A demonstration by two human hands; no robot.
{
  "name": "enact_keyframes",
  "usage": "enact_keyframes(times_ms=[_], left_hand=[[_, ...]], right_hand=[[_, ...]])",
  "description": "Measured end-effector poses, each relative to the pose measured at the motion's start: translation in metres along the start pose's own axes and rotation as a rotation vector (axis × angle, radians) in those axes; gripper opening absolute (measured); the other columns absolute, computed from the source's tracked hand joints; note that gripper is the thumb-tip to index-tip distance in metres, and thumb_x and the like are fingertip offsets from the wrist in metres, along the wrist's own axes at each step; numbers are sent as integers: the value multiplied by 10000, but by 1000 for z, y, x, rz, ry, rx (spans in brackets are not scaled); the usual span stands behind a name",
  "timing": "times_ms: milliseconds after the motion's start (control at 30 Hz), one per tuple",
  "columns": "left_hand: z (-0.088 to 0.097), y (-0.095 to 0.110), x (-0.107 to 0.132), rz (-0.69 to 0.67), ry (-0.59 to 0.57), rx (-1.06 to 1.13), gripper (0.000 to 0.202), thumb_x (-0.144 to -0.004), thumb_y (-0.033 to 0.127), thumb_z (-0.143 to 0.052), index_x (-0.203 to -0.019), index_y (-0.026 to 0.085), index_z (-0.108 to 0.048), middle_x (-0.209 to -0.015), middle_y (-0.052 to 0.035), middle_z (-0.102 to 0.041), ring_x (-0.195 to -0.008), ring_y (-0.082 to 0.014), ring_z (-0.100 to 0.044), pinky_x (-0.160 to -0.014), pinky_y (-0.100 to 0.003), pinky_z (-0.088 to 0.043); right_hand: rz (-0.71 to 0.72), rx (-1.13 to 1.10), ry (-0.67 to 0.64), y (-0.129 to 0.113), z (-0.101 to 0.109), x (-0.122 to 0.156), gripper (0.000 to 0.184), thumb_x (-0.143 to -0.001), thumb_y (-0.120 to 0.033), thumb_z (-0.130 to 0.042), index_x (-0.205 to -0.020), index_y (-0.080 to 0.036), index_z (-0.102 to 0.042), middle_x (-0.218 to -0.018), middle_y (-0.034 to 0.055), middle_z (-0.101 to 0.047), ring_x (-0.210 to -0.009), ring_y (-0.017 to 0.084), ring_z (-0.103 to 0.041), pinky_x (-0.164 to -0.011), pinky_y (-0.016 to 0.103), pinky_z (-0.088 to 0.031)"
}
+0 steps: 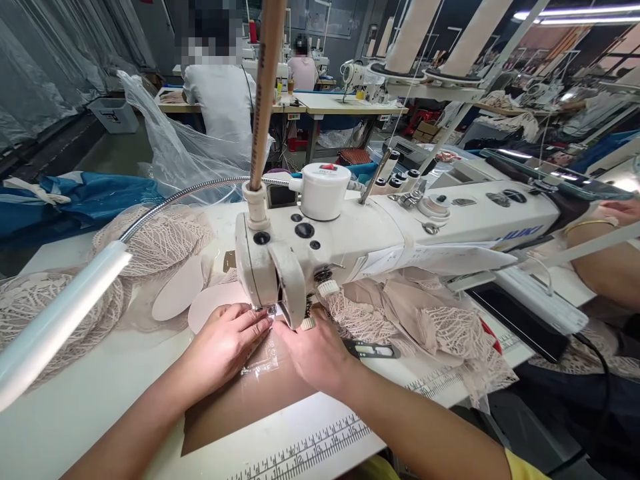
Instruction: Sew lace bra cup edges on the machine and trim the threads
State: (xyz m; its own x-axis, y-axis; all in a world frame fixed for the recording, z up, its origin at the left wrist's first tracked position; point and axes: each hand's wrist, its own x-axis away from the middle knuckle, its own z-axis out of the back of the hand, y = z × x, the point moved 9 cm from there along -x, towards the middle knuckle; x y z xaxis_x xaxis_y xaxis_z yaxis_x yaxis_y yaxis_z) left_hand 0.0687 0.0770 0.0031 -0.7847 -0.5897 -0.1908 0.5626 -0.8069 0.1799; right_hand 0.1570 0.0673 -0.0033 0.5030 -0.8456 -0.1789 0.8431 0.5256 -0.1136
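Observation:
A smooth brown fabric piece [235, 417] lies on the sewing machine's bed, running up to the needle area. My left hand [231, 343] rests on it left of the presser foot [271, 310], fingers stretched and lying flat, fingertips close to the foot. On the other side my right hand [317, 353] lies flat on the fabric, its thumb pointing at the foot; some fingers are hidden behind the machine head [265, 267]. A clear plastic-looking patch [263, 357] shows between the hands. What sits under the foot is hidden by my fingertips.
Lace pieces [150, 243] and pale oval pads [177, 290] lie on the left; more lace fabric [395, 310] is piled right. A lamp tube [65, 320] juts across the left. A dark phone [520, 320] lies right. A person in white [220, 100] sits ahead; another person's arm [607, 257] is at right.

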Motion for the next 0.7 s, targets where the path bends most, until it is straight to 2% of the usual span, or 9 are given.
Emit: enact_keyframes(times_ms=[233, 500, 700], left_hand=[[5, -8, -5, 34, 49, 40, 292, -902, 151, -423, -1074, 221, -648, -927, -94, -678, -833, -230, -569, -723, -352, -434], [-2, -12, -2, 94, -30, -43, 279, -829, 83, -456, -990, 194, -655, -940, -91, -662, -862, -250, -550, -756, -386, -405], [4, -11, 0, 144, -38, -192, 217, -899, 218, -434, -933, 187, -645, -952, -111, -648, -844, -268, -539, -693, -394, -408]], right_hand=[[-42, -38, 3, 4, 2, -1, 456, -741, -61, -518, -1167, -202, -598, -920, 103, -616, -864, 241, -508, -733, 338, -385], [-20, -85, 13, 6, 2, 2, 426, -804, -91, -502, -1203, -214, -589, -961, 90, -622, -888, 226, -504, -745, 319, -390], [4, -119, 37, 7, 2, 5, 368, -844, -126, -500, -1184, -217, -606, -939, 86, -634, -882, 224, -520, -720, 315, -397]])
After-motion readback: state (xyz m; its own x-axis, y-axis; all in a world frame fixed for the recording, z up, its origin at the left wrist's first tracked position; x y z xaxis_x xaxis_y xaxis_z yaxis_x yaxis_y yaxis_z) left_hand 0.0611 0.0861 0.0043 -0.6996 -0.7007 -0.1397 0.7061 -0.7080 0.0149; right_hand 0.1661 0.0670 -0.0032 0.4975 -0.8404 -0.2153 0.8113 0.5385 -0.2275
